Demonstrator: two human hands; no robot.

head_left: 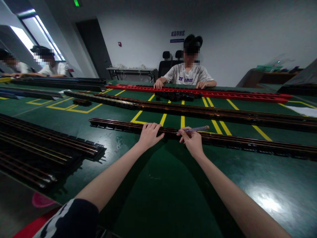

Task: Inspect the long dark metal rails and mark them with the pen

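Observation:
A long black rail with copper-coloured strips [230, 140] lies crosswise on the green table in front of me. My left hand [150, 135] rests on it, fingers stretched out over its top and thumb apart, gripping nothing. In my right hand [192, 141], pinched between thumb and fingers, is a slim screwdriver with a clear handle [198, 129]. Its brownish handle end points to the right, and its tip is at the rail, a short way right of my left hand. Whether the tip touches a part of the rail is too small to tell.
Another long rail [215, 113] lies farther back, with a red slotted frame [260, 97] beyond it, where a co-worker's hands [160, 82] rest. Small dark parts [178, 96] lie between them. Several rails [49, 142] are grouped at left. Yellow tape lines [182, 115] mark the green table [158, 198].

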